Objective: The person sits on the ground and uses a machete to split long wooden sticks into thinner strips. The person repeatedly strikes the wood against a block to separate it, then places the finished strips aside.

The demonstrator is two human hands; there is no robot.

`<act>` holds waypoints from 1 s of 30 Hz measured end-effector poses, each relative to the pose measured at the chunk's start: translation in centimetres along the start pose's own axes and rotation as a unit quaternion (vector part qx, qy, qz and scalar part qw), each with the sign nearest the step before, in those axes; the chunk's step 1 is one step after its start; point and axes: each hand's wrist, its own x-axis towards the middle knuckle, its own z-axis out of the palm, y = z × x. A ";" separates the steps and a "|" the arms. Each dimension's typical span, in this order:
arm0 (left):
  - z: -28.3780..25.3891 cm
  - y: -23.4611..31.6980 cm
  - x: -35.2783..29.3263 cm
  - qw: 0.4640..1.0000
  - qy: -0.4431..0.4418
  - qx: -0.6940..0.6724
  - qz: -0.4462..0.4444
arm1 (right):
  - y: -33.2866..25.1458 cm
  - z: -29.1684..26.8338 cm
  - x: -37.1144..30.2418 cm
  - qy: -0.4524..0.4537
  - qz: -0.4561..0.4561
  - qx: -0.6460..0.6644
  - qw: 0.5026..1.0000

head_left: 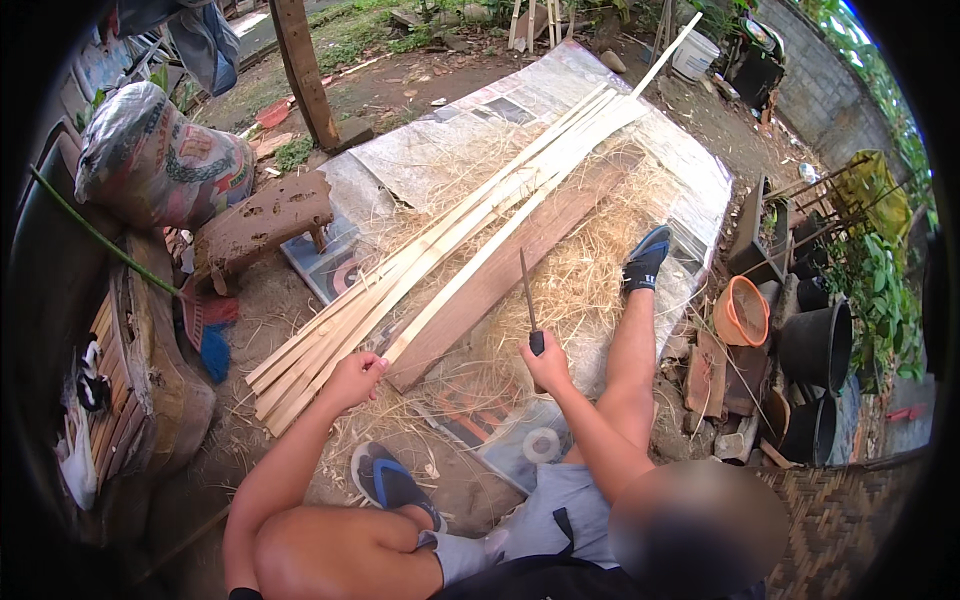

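My left hand [355, 382] pinches the near end of a pale wooden or bamboo strip [462, 276], which lies slanting over a dark brown plank [500, 268]. In my right hand [547, 366] is a knife [527, 285], its fingers wrapped round the black handle and the narrow blade pointing up and away. The blade stands apart from the strip, just right of the plank. Left of the plank, several long pale strips [340, 345] lie in a loose bundle that stretches to the far right. Curly shavings [580, 275] are heaped beside the plank.
A printed sheet [705, 180] lies under the wood. On the left are a brown wooden bench [262, 222], a stuffed sack [160, 158] and a broom [208, 335]. An orange bucket [741, 312] and black pots [815, 345] stand at the right. A post [305, 75] rises behind.
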 end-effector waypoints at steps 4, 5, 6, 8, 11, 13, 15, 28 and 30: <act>2.5 -0.6 0.3 0.999 0.011 0.041 -0.001 | -2.7 1.0 -1.0 0.027 0.040 0.150 0.987; 2.5 -0.9 0.1 0.999 0.010 0.050 -0.005 | -4.6 1.1 -1.7 0.007 0.054 0.184 0.982; 2.7 -1.0 0.4 0.998 0.006 0.058 -0.003 | -4.8 1.7 -1.8 0.015 -0.029 0.141 0.989; 2.7 -0.8 0.6 0.997 0.000 0.079 -0.013 | -5.6 3.8 -2.6 0.011 -0.193 0.063 0.979; 0.8 1.2 0.8 0.921 0.000 0.374 0.107 | -10.5 3.0 -6.7 -0.210 0.014 0.237 0.948; -0.5 6.7 0.0 0.868 0.024 0.469 0.162 | -8.2 4.4 -7.4 -0.263 0.045 0.247 0.932; -3.1 10.4 0.4 0.833 -0.004 0.529 0.164 | -7.8 5.7 -8.2 -0.327 0.091 0.262 0.904; 15.8 11.0 19.2 0.859 0.306 0.380 0.156 | -7.4 7.9 -9.2 -0.374 -0.062 0.267 0.886; 16.9 10.0 20.7 0.868 0.324 0.355 0.127 | -8.5 6.5 -10.4 -0.429 -0.066 0.220 0.874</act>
